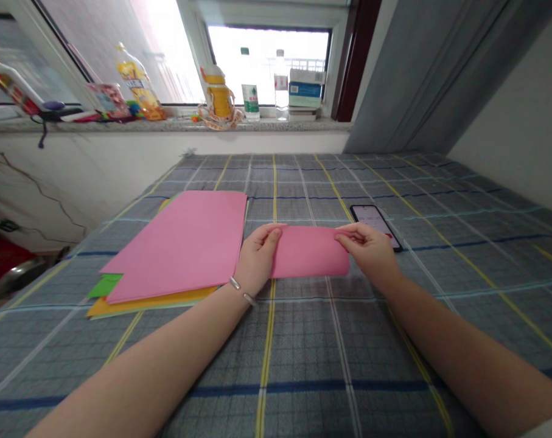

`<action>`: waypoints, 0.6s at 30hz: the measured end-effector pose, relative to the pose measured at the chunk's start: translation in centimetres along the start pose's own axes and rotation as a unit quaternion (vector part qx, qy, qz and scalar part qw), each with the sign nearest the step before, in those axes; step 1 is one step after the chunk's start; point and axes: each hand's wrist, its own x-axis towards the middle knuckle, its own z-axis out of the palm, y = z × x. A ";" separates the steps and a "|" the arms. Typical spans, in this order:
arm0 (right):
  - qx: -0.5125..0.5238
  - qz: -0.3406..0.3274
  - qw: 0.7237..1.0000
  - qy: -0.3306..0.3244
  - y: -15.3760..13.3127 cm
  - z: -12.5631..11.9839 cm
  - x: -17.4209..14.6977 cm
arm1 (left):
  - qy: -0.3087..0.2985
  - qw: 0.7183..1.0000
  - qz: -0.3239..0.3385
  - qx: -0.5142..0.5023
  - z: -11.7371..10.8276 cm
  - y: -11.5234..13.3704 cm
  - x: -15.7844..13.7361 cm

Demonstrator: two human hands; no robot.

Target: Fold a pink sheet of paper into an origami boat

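Observation:
A piece of pink paper is stretched between my two hands, just above the checked cloth. My left hand, with a silver bangle at the wrist, pinches its left end between thumb and fingers. At the upper right corner my right hand pinches it the same way. The paper looks folded, with a rounded lower right corner; how many layers it has I cannot tell. Left of my left hand lies a stack of coloured paper, pink on top, with green and orange sheets poking out beneath.
A phone lies just beyond my right hand. The checked cloth covers the whole surface. On the window sill stand a yellow cup, a juice bottle, clear bottles and boxes. A grey curtain hangs at right.

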 end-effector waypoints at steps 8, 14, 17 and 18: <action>-0.033 0.027 0.998 -0.054 2.8 0.2 0.9 | -0.109 0.991 -0.040 0.069 -0.2 -2.4 1.5; -0.100 0.047 0.989 -0.099 3.3 0.3 1.3 | -0.134 0.967 0.033 0.215 -0.4 -3.6 2.2; -0.136 0.043 0.983 -0.112 2.9 0.3 1.4 | -0.147 0.955 0.043 0.256 -0.3 -3.5 2.2; -0.147 0.040 0.982 -0.114 2.8 0.2 1.5 | -0.147 0.954 0.043 0.257 -0.2 -3.5 2.2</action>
